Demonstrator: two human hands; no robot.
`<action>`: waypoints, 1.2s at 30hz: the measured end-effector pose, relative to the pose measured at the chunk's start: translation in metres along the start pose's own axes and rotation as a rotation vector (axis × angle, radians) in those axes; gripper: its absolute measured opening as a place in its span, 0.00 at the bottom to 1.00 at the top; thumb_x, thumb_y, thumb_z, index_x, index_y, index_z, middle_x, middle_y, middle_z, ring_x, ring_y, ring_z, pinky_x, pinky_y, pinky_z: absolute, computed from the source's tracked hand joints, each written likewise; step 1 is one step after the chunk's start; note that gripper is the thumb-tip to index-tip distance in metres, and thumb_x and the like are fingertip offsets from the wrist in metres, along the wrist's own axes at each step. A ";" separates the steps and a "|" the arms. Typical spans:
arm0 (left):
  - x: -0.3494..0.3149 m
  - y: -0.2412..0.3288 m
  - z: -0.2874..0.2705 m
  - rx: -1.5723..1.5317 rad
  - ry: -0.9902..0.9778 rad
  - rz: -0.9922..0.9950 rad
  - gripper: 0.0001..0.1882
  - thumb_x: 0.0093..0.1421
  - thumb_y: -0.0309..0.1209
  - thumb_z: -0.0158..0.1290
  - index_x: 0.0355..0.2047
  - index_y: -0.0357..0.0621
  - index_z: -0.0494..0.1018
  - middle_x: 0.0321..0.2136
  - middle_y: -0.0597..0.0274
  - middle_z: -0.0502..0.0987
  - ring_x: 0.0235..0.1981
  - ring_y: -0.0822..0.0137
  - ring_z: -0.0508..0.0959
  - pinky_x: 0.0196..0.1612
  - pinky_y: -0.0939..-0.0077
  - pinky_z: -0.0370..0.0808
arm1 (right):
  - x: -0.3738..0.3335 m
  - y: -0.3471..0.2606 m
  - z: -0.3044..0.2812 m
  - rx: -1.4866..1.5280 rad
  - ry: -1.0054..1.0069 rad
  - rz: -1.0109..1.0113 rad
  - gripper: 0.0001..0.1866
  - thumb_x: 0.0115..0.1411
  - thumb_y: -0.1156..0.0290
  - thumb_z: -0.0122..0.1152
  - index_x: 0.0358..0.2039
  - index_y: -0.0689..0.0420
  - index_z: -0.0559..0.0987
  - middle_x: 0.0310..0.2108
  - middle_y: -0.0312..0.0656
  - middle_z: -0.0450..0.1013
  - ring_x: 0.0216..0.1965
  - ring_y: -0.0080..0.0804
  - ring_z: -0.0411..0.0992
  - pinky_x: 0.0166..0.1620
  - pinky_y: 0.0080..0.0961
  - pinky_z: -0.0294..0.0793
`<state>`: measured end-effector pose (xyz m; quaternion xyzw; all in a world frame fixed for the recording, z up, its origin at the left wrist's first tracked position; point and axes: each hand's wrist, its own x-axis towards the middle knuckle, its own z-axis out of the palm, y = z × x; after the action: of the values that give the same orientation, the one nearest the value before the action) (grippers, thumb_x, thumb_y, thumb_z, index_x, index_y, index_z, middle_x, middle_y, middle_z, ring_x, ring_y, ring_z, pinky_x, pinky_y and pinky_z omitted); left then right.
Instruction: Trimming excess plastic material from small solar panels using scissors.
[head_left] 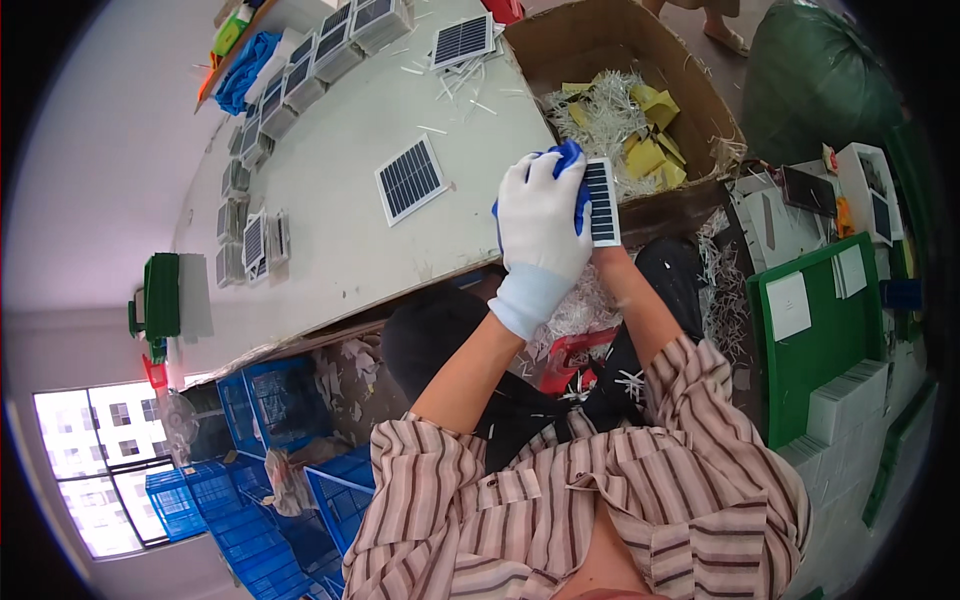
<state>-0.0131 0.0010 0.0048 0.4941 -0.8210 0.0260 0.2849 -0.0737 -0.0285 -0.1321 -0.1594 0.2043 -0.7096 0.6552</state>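
My left hand [546,212], in a white glove with a blue coated palm, is closed with bent fingers over the left edge of a small solar panel [603,205]. Dark cells and a white border show on the panel, part of it hidden under the glove. Beneath the panel, my bare right hand [606,258] supports it from the near side; its fingers are mostly hidden. Another solar panel [411,180] lies alone on the white table [340,225], to the left of my hands.
An open cardboard box [700,110] with white shreds and yellow pieces stands beyond my hands. Stacked panels [335,50] line the table's far left. A loose panel pile [463,42] lies near the box. Green trays [815,320] stand right; blue crates [235,520] sit lower left.
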 end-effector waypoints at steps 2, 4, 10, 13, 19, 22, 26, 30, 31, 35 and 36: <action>-0.003 0.001 0.005 -0.097 -0.004 0.072 0.22 0.45 0.23 0.54 0.44 0.44 0.73 0.43 0.53 0.71 0.47 0.49 0.68 0.51 0.59 0.66 | 0.002 0.003 -0.021 0.116 0.037 0.035 0.21 0.67 0.55 0.37 0.51 0.56 0.67 0.44 0.38 0.72 0.46 0.28 0.71 0.51 0.27 0.71; -0.004 -0.004 0.005 -0.084 -0.023 0.060 0.21 0.46 0.27 0.55 0.43 0.42 0.73 0.44 0.53 0.70 0.49 0.49 0.67 0.53 0.58 0.64 | 0.004 -0.009 -0.025 0.205 -0.032 0.067 0.17 0.66 0.62 0.42 0.51 0.57 0.68 0.44 0.38 0.71 0.44 0.26 0.71 0.50 0.24 0.72; -0.002 -0.013 0.000 -0.114 -0.035 0.109 0.23 0.45 0.27 0.57 0.45 0.45 0.73 0.45 0.52 0.70 0.49 0.48 0.67 0.53 0.58 0.65 | -0.029 -0.091 -0.017 -0.439 0.099 -0.198 0.10 0.56 0.66 0.60 0.34 0.60 0.78 0.21 0.31 0.72 0.19 0.15 0.66 0.23 0.13 0.64; -0.004 -0.018 -0.005 -0.250 -0.076 0.131 0.28 0.43 0.31 0.61 0.48 0.46 0.70 0.47 0.52 0.69 0.49 0.47 0.67 0.53 0.58 0.64 | -0.039 -0.109 0.011 -0.614 0.030 -0.148 0.08 0.55 0.70 0.58 0.32 0.62 0.78 0.18 0.32 0.69 0.15 0.15 0.64 0.19 0.12 0.62; -0.019 -0.017 -0.019 -0.176 -0.009 -0.029 0.33 0.41 0.34 0.66 0.49 0.42 0.68 0.48 0.51 0.68 0.50 0.49 0.67 0.53 0.59 0.64 | -0.081 -0.118 0.018 -0.457 0.091 0.013 0.07 0.54 0.76 0.56 0.33 0.65 0.77 0.22 0.34 0.72 0.16 0.14 0.65 0.21 0.11 0.64; -0.032 -0.011 -0.032 -0.400 -0.043 -0.057 0.27 0.45 0.29 0.64 0.46 0.36 0.69 0.43 0.52 0.72 0.44 0.57 0.73 0.48 0.65 0.69 | -0.102 -0.117 0.031 -0.405 0.119 -0.022 0.07 0.55 0.77 0.56 0.34 0.65 0.76 0.24 0.36 0.73 0.20 0.14 0.67 0.24 0.10 0.66; -0.046 -0.024 -0.043 -1.414 -0.299 -0.603 0.19 0.52 0.28 0.58 0.42 0.28 0.71 0.35 0.56 0.78 0.37 0.70 0.76 0.44 0.76 0.72 | -0.117 -0.131 0.029 -0.531 -0.092 0.001 0.09 0.58 0.73 0.54 0.38 0.64 0.73 0.26 0.36 0.73 0.24 0.15 0.68 0.27 0.13 0.68; -0.046 -0.035 -0.061 -1.456 -0.551 -0.614 0.20 0.52 0.28 0.58 0.43 0.29 0.71 0.37 0.57 0.77 0.38 0.71 0.76 0.45 0.78 0.72 | -0.109 -0.146 0.011 -0.782 -0.320 0.184 0.19 0.61 0.57 0.49 0.26 0.62 0.73 0.20 0.35 0.70 0.20 0.16 0.65 0.24 0.15 0.63; -0.048 -0.036 -0.065 -1.479 -0.610 -0.634 0.19 0.52 0.26 0.57 0.43 0.29 0.72 0.37 0.59 0.77 0.38 0.72 0.75 0.45 0.80 0.72 | -0.109 -0.151 0.016 -0.952 -0.409 0.235 0.20 0.60 0.56 0.48 0.26 0.62 0.73 0.18 0.36 0.69 0.20 0.20 0.64 0.25 0.18 0.64; -0.052 -0.041 -0.071 -1.481 -0.684 -0.593 0.18 0.51 0.29 0.58 0.41 0.30 0.73 0.34 0.61 0.77 0.34 0.74 0.75 0.41 0.82 0.73 | -0.106 -0.159 0.024 -1.193 -0.609 0.274 0.19 0.56 0.58 0.49 0.23 0.63 0.72 0.16 0.40 0.66 0.19 0.24 0.61 0.26 0.22 0.63; -0.053 -0.043 -0.072 -1.484 -0.678 -0.597 0.18 0.51 0.29 0.58 0.41 0.30 0.73 0.34 0.61 0.77 0.34 0.74 0.75 0.41 0.82 0.73 | -0.106 -0.162 0.028 -1.230 -0.650 0.332 0.18 0.55 0.58 0.50 0.24 0.63 0.73 0.16 0.39 0.66 0.19 0.24 0.61 0.26 0.22 0.64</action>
<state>0.0727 0.0449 0.0280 0.3566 -0.5024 -0.7406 0.2683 -0.1902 0.0845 -0.0226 -0.6701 0.3836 -0.2735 0.5736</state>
